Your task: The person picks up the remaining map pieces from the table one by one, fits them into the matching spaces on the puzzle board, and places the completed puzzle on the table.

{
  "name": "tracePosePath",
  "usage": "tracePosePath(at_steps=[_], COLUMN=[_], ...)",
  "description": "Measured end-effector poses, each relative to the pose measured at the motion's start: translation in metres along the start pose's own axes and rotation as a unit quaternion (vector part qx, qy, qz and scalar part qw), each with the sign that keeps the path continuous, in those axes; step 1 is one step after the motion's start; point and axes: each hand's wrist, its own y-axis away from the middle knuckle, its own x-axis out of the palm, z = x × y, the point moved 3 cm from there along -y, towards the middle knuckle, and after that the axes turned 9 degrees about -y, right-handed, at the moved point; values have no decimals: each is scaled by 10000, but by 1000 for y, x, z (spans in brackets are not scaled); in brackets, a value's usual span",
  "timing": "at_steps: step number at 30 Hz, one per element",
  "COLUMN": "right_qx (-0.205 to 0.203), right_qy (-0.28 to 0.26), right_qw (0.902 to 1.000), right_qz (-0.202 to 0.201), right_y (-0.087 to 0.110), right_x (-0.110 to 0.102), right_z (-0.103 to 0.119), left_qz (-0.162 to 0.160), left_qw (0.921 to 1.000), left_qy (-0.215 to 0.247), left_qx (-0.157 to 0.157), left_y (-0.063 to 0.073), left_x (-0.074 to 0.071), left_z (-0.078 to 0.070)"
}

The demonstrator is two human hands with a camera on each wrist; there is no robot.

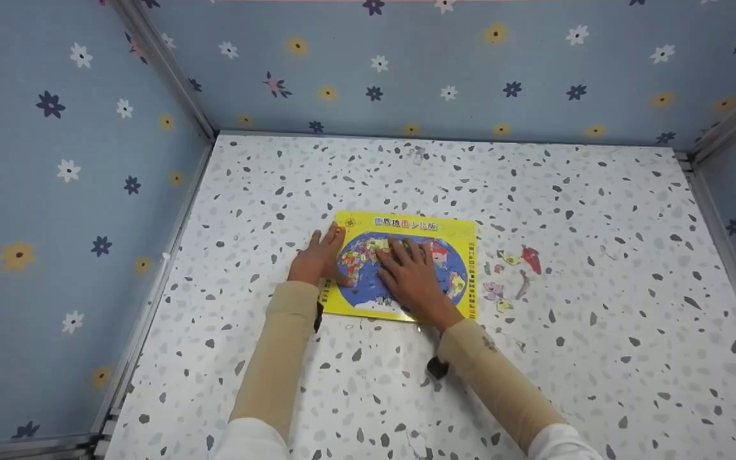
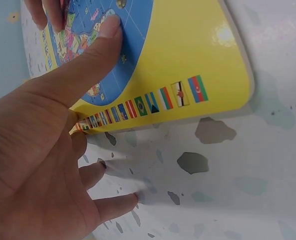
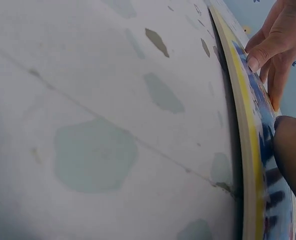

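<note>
A yellow-bordered world map puzzle board (image 1: 456, 230) lies flat on the speckled tabletop, with a blue oval map in its middle. My left hand (image 1: 315, 260) is at the board's left edge. In the left wrist view its thumb (image 2: 95, 60) rests on the map, while other fingers spread beside the edge over the table. My right hand (image 1: 414, 281) lies palm down across the map, fingers spread and touching it; they hide part of the pieces there. In the right wrist view that hand is only a dark, partly cut-off shape (image 3: 293, 150).
Right of the board lie several loose map pieces, among them a red piece (image 1: 531, 259), a purple piece (image 1: 493, 291) and a thin greyish piece (image 1: 522, 285). Flower-patterned panels (image 1: 406, 70) stand around the table (image 1: 598, 383) at the back and sides.
</note>
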Motion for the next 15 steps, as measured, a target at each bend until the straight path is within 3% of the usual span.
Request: tracePosePath(at_steps=[4,8,15], right_qx=[9,-85,-215], right_qy=[-391,-377,-123], right_qw=[9988,9976,9990], right_qz=[-303,-574,-379], right_y=[0,2,11], right_x=[-3,-7,-9], right_z=[-3,-6,-10], left_qz=[-19,-49,-113], left_qw=[10000,10000,9999], left_qy=[-24,-29,-82], left_qx=[33,45,42], left_y=[0,1,4], left_x=[1,0,-1], left_z=[0,0,-2])
